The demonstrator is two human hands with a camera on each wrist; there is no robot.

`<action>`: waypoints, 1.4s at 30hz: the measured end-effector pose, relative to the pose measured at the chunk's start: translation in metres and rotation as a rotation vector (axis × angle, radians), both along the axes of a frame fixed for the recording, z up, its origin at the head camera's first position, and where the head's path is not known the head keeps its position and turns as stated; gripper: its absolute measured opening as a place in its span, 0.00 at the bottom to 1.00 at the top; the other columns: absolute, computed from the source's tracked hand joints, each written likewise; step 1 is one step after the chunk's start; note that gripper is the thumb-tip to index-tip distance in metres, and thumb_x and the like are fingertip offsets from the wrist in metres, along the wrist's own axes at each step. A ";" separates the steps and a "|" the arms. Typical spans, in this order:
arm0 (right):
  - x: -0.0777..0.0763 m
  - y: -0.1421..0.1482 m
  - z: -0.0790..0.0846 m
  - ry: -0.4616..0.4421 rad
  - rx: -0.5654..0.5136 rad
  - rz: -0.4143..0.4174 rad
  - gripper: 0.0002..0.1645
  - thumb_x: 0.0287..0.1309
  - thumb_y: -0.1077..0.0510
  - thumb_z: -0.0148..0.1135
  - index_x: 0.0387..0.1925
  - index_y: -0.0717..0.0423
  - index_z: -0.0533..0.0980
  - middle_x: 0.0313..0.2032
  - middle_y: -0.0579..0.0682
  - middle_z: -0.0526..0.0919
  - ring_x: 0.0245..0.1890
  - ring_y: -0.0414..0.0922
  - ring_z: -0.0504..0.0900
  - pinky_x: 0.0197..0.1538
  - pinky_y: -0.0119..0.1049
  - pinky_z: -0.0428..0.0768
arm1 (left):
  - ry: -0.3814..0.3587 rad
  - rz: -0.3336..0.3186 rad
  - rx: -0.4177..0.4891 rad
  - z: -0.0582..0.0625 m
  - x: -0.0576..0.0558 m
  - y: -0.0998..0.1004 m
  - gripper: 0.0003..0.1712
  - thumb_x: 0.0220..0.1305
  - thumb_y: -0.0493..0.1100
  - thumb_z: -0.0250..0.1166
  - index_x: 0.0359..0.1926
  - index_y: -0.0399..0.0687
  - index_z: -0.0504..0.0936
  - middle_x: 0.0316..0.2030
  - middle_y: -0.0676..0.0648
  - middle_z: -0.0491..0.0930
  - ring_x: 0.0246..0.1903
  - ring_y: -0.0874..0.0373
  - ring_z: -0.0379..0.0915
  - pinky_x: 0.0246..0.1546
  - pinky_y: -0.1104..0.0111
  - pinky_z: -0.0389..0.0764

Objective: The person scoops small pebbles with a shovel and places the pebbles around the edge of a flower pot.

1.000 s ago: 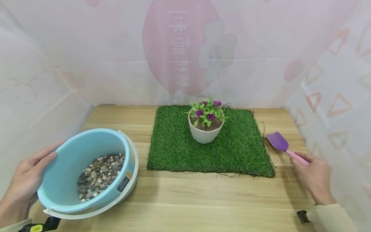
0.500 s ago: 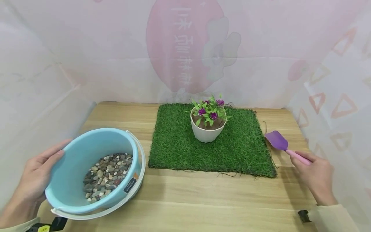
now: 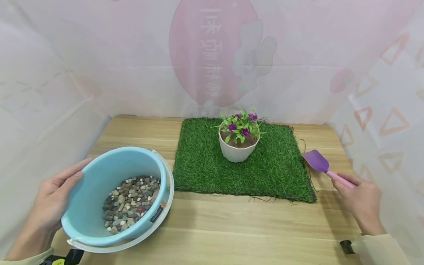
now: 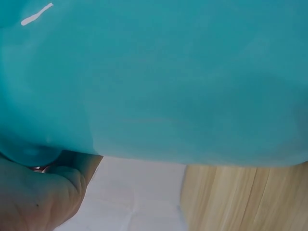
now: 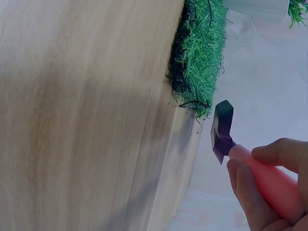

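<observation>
A light blue bucket [image 3: 89,191] tilts to the right at the table's left side, with grey, brown and white pebbles [image 3: 132,200] in its lower part. My left hand [image 3: 54,197] grips its left rim, thumb on the inside. In the left wrist view the bucket's outer wall [image 4: 154,86] fills most of the picture. On the right, my right hand [image 3: 359,198] holds a small shovel by its pink handle [image 3: 342,181]. Its purple blade [image 3: 316,160] is beside the grass mat's right edge; in the right wrist view the shovel [image 5: 262,178] is held above the wooden table.
A green artificial grass mat [image 3: 205,176] lies mid-table. On it stands a white pot [image 3: 236,152] with a purple-flowered plant [image 3: 240,127]. The bucket's white handle [image 3: 159,224] hangs along its front. White printed sheets [image 3: 139,66] enclose the wooden table [image 3: 238,232].
My left hand has carried the bucket rightward, towards the mat, still tilted. The right hand and the shovel have hardly moved. The view has shifted slightly.
</observation>
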State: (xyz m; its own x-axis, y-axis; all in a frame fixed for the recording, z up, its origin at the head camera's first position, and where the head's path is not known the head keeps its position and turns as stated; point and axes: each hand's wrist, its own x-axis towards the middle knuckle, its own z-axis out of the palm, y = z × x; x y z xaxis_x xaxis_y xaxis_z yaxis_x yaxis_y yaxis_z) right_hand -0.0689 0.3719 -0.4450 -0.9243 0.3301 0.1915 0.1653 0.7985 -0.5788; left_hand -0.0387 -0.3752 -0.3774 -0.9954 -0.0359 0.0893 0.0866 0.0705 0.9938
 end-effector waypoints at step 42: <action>-0.003 -0.007 -0.003 0.032 -0.008 0.001 0.21 0.58 0.56 0.77 0.51 0.63 0.87 0.47 0.70 0.88 0.29 0.12 0.65 0.27 0.08 0.73 | 0.029 -0.020 -0.292 0.008 0.008 0.086 0.24 0.85 0.42 0.49 0.75 0.42 0.73 0.63 0.67 0.81 0.49 0.68 0.87 0.40 0.70 0.94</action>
